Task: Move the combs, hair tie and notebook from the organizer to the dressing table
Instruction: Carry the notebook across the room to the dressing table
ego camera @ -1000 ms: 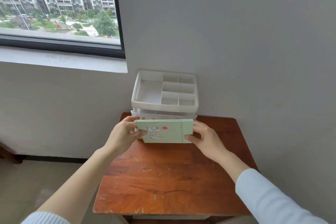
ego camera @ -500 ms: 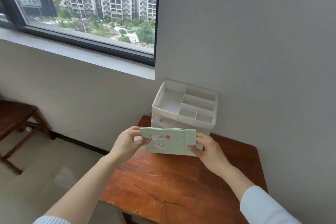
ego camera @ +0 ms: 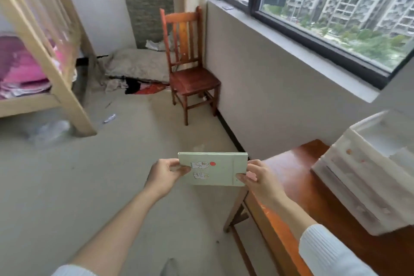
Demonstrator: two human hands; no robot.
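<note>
A pale green notebook (ego camera: pixel 216 169) with small cartoon stickers and a red dot is held level in the air above the floor, left of the wooden table (ego camera: pixel 298 177). My left hand (ego camera: pixel 164 173) grips its left edge and my right hand (ego camera: pixel 261 178) grips its right edge. The white plastic organizer (ego camera: pixel 367 177) stands on the table at the right; its open top compartments look empty. No combs or hair tie are visible.
A red-brown wooden chair (ego camera: pixel 190 74) stands against the wall under the window. A light wooden bed frame (ego camera: pixel 51 65) with pink bedding is at the far left. Pillows and cloth lie on the floor (ego camera: pixel 107 175) between them, and a dark shape shows at the bottom edge.
The view has swung left, away from the table and organizer toward the room. The notebook, held in both hands, has moved off the table and now hangs over the floor.
</note>
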